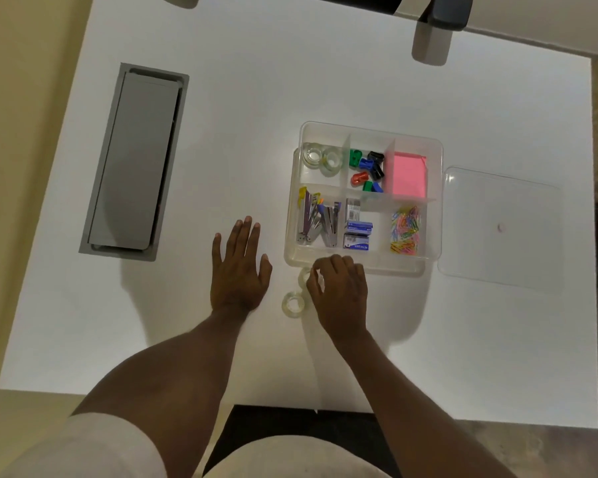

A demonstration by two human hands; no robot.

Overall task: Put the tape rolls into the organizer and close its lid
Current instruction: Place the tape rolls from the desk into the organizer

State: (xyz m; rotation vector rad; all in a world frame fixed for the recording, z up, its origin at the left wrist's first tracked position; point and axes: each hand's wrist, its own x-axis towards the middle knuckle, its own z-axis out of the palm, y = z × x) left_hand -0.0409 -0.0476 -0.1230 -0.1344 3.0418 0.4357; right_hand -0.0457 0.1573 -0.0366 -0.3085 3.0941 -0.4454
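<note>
Right hand (337, 291) pinches a tape roll (304, 276) beside the organizer (359, 265); left hand (239, 270) rests flat, empty. Lift clear over the wall, toward the tape compartment.

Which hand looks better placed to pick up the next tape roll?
The right hand: its fingertips are already at the tape roll beside the organizer, whereas the left hand lies flat on the table.

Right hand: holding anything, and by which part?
Right hand fingertips pinch the outer rim of a clear tape roll on the white table. Left hand lies flat, empty.
</note>
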